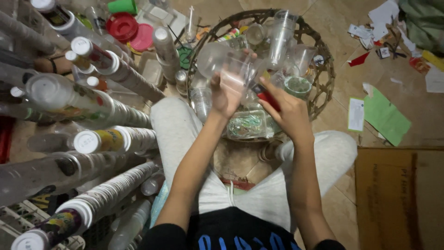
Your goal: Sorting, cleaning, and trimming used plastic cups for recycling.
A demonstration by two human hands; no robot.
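1. Clear thin plastic, the cup (222, 58) sits raised over the woven basket (323, 78), gripped in the left hand (227, 90); I judge it very light, springy, easily dented and a little slick, best taken around the wall near the rim rather than pinched hard.
2. The right hand (289, 113) curls about something red (268, 99), mostly covered; what it is I cannot tell.
3. Motion blur smears the cup's outline; other clear cups in the basket overlap confusingly.
4. Long nested cup stacks (115, 190) at left run out of view; paper scraps (384, 115) litter the floor.
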